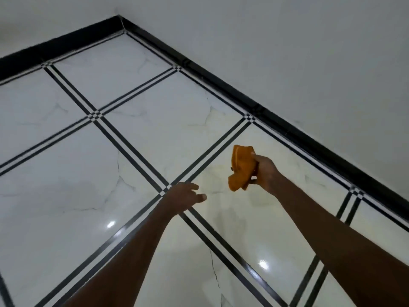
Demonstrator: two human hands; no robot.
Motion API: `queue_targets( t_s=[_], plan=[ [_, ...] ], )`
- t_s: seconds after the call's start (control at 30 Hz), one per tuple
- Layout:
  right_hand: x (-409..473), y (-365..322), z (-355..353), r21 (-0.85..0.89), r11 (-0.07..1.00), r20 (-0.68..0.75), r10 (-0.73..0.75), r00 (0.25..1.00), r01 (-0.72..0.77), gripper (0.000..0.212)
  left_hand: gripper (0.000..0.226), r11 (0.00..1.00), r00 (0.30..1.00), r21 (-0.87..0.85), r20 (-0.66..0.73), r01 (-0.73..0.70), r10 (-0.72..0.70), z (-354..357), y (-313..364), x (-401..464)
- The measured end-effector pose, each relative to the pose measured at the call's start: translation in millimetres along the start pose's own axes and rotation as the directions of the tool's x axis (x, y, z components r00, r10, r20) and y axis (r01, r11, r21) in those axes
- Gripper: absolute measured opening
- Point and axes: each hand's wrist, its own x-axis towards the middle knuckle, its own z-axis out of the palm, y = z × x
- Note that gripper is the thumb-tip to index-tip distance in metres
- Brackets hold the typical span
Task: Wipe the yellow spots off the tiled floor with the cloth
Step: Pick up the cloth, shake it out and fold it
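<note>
My right hand (264, 171) grips a bunched orange cloth (241, 168) and holds it up above the floor. My left hand (183, 196) reaches out beside it, to the left of the cloth, with relaxed fingers and nothing in it. Below both hands lies the glossy white tiled floor (99, 173), marbled and crossed by double black lines. A faint yellowish smear (218, 173) shows on the tile just left of the cloth. I cannot make out distinct yellow spots elsewhere.
A black skirting (287, 127) runs along the white wall (287, 52) on the right and meets another skirting at the far corner (120, 21). Light glints (263, 264) show on the near tiles.
</note>
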Motion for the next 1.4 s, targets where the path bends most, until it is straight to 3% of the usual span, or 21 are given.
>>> queue_targets(
  t_s=[0.13, 0.23, 0.47, 0.6, 0.77, 0.9, 1.07, 1.27, 1.33, 1.4],
  plan=[
    [-116, -129, 4, 0.224, 0.972, 0.072, -0.083, 0.994, 0.065, 0.039, 0.026, 0.916, 0.98, -0.366, -0.168, -0.161, 0.105, -74, 122, -74],
    [-198, -228, 0, 0.24, 0.962, 0.116, -0.16, 0.98, 0.129, 0.034, 0.031, 0.806, 0.965, -0.536, -0.202, -0.25, 0.166, -133, 213, -134],
    [-384, -464, -27, 0.193, 0.929, 0.114, -0.34, 0.934, 0.315, 0.045, 0.024, 0.738, 0.875, -0.469, -0.235, -0.484, 0.424, -280, 421, -311],
    [-473, -551, -44, 0.18, 0.91, 0.111, -0.395, 0.912, 0.372, 0.03, 0.017, 0.688, 0.833, -0.472, -0.269, -0.551, 0.483, -336, 511, -406],
    [-555, -608, -62, 0.038, 0.901, 0.057, -0.433, 0.9, 0.431, 0.03, 0.02, 0.668, 0.786, -0.415, -0.366, -0.618, 0.499, -366, 593, -496],
    [-599, -625, -77, -0.094, 0.818, -0.046, -0.572, 0.819, 0.567, 0.037, 0.02, 0.693, 0.78, -0.377, -0.42, -0.615, 0.463, -362, 634, -540],
    [-639, -644, -106, -0.184, 0.757, 0.254, -0.58, 0.774, 0.627, 0.043, 0.02, 0.722, 0.73, -0.258, -0.496, -0.642, 0.471, -351, 676, -579],
    [-667, -643, -147, -0.179, 0.636, 0.294, -0.694, 0.658, 0.751, 0.038, 0.033, 0.743, 0.694, -0.185, -0.55, -0.644, 0.465, -338, 726, -615],
    [-682, -635, -161, -0.138, 0.594, 0.332, -0.726, 0.602, 0.793, 0.044, 0.036, 0.738, 0.696, -0.221, -0.577, -0.637, 0.428, -331, 745, -626],
    [-692, -626, -175, -0.226, 0.484, 0.347, -0.771, 0.534, 0.846, 0.043, 0.036, 0.732, 0.715, -0.293, -0.598, -0.616, 0.362, -322, 763, -638]
  ],
)
